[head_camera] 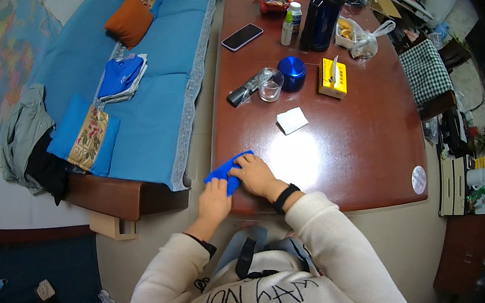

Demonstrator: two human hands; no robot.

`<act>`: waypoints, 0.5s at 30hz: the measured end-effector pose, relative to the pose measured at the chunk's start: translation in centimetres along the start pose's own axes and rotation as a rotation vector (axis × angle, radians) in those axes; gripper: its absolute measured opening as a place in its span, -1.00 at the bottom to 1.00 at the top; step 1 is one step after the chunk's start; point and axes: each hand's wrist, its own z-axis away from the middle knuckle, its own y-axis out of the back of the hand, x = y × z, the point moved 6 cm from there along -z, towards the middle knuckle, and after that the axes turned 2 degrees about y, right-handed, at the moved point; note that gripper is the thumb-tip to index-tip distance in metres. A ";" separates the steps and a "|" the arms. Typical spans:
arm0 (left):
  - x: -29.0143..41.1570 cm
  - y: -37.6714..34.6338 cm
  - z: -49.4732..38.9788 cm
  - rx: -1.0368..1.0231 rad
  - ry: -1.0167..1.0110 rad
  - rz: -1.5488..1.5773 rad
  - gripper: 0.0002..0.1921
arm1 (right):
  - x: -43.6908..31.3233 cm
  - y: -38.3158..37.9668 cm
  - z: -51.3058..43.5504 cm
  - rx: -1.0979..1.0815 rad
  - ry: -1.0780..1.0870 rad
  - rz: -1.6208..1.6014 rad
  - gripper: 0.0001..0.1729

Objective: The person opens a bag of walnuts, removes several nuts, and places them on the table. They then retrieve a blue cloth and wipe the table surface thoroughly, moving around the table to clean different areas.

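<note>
A blue cloth (227, 168) lies bunched at the near left corner of the reddish-brown wooden table (364, 157). My left hand (214, 202) grips its near edge, at the table's edge. My right hand (255, 175) is on the cloth's right part, fingers curled over it. Ahead of my hands lies a folded white paper tissue (292, 120). Beyond it stand a clear plastic cup (270, 86), a blue metallic lid or cup (292, 73) and a yellow tissue box (332, 78). Part of the cloth is hidden under my fingers.
Farther back are a black cylindrical object (243, 93), a smartphone (243, 37), small bottles (287, 29), a large dark flask (323, 12) and a plastic bag of food (364, 43). A blue sofa (151, 131) with folded clothes (122, 75) stands left; a cloth-draped chair (425, 70) stands right.
</note>
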 end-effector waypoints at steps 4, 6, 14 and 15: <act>5.2 -2.1 4.6 -0.026 -0.018 0.216 -0.67 | -0.4 1.7 7.7 -0.046 0.067 -0.129 -0.74; 9.2 -4.0 5.6 -0.150 -0.025 0.300 -0.62 | 0.3 3.7 12.2 -0.046 0.028 -0.131 -0.76; 27.5 -10.3 6.1 -0.366 -0.339 0.395 -0.57 | 5.7 11.0 30.2 0.088 -0.302 0.230 -0.76; 29.0 -10.5 6.6 -0.363 -0.447 0.410 -0.54 | 6.0 11.9 32.1 0.144 -0.307 0.268 -0.76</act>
